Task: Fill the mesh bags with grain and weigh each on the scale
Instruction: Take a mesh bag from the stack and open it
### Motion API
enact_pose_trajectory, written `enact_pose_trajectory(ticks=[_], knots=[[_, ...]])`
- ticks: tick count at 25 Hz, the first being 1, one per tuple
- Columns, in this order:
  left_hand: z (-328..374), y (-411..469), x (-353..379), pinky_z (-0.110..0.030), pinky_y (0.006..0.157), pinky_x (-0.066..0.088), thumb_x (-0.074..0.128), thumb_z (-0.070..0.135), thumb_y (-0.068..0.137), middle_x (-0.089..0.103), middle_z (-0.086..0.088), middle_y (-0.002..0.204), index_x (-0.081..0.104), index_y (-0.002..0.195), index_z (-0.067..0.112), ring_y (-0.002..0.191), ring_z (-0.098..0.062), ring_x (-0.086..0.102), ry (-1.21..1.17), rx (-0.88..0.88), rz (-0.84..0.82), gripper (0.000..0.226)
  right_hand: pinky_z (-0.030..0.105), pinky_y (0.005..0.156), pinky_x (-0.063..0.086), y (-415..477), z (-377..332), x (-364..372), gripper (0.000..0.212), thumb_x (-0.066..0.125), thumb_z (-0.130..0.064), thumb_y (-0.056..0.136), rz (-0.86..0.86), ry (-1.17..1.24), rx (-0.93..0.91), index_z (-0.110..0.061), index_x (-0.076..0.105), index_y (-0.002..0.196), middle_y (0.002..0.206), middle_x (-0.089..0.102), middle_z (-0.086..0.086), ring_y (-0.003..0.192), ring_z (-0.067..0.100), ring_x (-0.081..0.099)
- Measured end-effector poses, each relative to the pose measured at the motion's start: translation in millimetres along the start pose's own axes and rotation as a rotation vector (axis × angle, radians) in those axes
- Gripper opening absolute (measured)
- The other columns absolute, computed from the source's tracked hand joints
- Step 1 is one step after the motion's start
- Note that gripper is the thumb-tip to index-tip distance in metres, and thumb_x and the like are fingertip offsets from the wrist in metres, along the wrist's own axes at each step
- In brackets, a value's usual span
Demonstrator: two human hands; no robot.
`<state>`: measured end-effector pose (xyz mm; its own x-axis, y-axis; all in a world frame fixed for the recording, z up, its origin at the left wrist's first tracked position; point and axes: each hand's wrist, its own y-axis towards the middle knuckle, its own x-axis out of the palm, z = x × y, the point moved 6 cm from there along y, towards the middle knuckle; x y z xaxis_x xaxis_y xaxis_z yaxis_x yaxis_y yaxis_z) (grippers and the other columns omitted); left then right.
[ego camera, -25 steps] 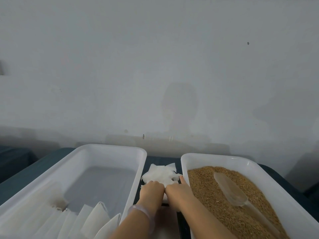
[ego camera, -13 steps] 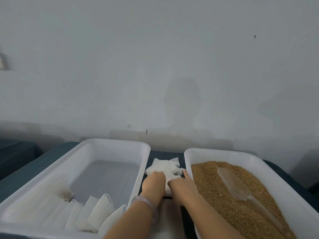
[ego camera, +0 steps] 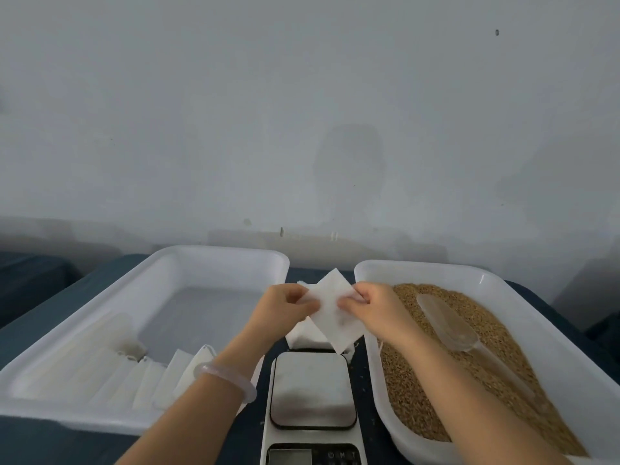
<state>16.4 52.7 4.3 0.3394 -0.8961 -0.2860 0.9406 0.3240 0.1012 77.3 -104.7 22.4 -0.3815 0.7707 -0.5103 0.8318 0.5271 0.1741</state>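
Lane between left tray point(ego camera: 221, 251) and right tray point(ego camera: 419, 268): I see near end taken by scale point(ego camera: 312, 387), far end by pile of bags point(ego camera: 305, 337). Above lane, left hand point(ego camera: 285, 308) and right hand point(ego camera: 375, 307) pinch bag point(ego camera: 335, 310), barring straight reach to pile. Scale plate open from above. Left tray: far half bare floor, near half lined by row of bags point(ego camera: 151, 380). Right tray: grain point(ego camera: 469, 380) reachable from above, scoop point(ego camera: 449, 323) lying across right part. Wall point(ego camera: 302, 129) closes far side.

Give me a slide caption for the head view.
Left hand and right hand pinch a flat mesh bag near the scale, beside the grain tray.
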Motion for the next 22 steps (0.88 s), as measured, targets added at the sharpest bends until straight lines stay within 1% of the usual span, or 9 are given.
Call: enact_pose_trajectory(ticks=[2,5,10,13,15,16,17,19,22], knots=[[-0.7,-12.6,2.3,-0.026,0.064,0.056,0.062,0.003,0.088,0.069,-0.006,0.077,0.065,0.082,0.006,0.069,-0.015,0.067,-0.263,-0.088,-0.017,0.008,0.021,0.057,0.053,-12.4,3.8,-4.9,0.007,0.07,-0.011,0.081,-0.022,0.229,0.08,-0.016,0.068,0.084,0.077,0.073,-0.005,0.07,0.009,0.069],[-2.9,-29.1,9.3,-0.027,0.063,0.057,0.061,0.0,0.088,0.072,-0.01,0.08,0.066,0.09,0.001,0.074,-0.021,0.07,-0.539,-0.157,-0.065,0.006,0.031,0.06,0.057,-26.6,13.4,-7.2,0.022,0.072,-0.001,0.078,0.028,0.443,0.191,-0.003,0.066,0.099,0.085,0.074,0.006,0.077,0.022,0.072],[-6.8,-49.5,18.7,-0.029,0.062,0.057,0.065,0.003,0.085,0.071,-0.016,0.094,0.063,0.093,0.005,0.079,-0.026,0.071,-0.651,-0.17,0.117,0.009,0.03,0.061,0.057,-45.8,19.1,-8.2,0.036,0.072,0.009,0.072,0.087,0.758,0.288,-0.004,0.062,0.104,0.092,0.069,0.017,0.08,0.028,0.071],[7.7,-57.7,9.7,-0.032,0.081,0.054,0.074,0.014,0.08,0.056,0.002,0.126,0.052,0.114,0.034,0.111,-0.017,0.059,-0.268,0.098,0.225,0.046,0.028,0.059,0.056,-56.4,17.3,-16.5,0.04,0.078,0.001,0.07,0.103,0.585,0.292,-0.011,0.062,0.105,0.093,0.067,0.017,0.072,0.023,0.072],[34.9,-66.2,16.5,-0.021,0.098,0.043,0.078,0.039,0.072,0.046,0.021,0.136,0.047,0.124,0.046,0.134,-0.006,0.036,0.072,0.437,0.028,0.061,0.025,0.056,0.053,-58.1,15.1,-20.3,0.041,0.083,-0.009,0.067,0.111,0.496,0.291,-0.014,0.063,0.104,0.09,0.067,0.013,0.063,0.018,0.069],[42.3,-72.1,27.1,-0.011,0.1,0.037,0.077,0.052,0.067,0.043,0.031,0.136,0.045,0.125,0.053,0.137,0.004,0.026,0.196,0.495,-0.128,0.066,0.024,0.053,0.051,-57.9,14.3,-20.2,0.039,0.082,-0.012,0.069,0.113,0.463,0.295,-0.015,0.063,0.103,0.089,0.066,0.013,0.058,0.015,0.066],[44.7,-77.0,35.7,-0.002,0.098,0.031,0.075,0.059,0.063,0.04,0.042,0.132,0.043,0.122,0.061,0.135,0.014,0.02,0.272,0.5,-0.228,0.068,0.022,0.049,0.049,-57.8,13.4,-18.9,0.035,0.08,-0.014,0.072,0.115,0.428,0.297,-0.014,0.063,0.103,0.085,0.065,0.011,0.052,0.012,0.062],[43.2,-79.6,39.7,0.004,0.089,0.031,0.074,0.05,0.071,0.043,0.055,0.111,0.045,0.115,0.066,0.12,0.026,0.032,0.334,0.49,-0.205,0.055,0.021,0.042,0.043,-58.4,12.9,-14.4,0.031,0.075,-0.017,0.077,0.115,0.395,0.305,-0.011,0.059,0.102,0.07,0.062,0.007,0.043,0.009,0.054],[31.5,-73.6,29.6,0.0,0.064,0.037,0.063,0.019,0.09,0.056,0.041,0.063,0.063,0.107,0.038,0.066,0.018,0.053,0.294,0.381,0.02,0.026,0.02,0.046,0.046,-64.1,8.8,-15.7,0.038,0.077,-0.038,0.072,0.164,0.426,0.241,-0.017,0.059,0.098,0.064,0.064,0.002,0.049,0.008,0.057]])
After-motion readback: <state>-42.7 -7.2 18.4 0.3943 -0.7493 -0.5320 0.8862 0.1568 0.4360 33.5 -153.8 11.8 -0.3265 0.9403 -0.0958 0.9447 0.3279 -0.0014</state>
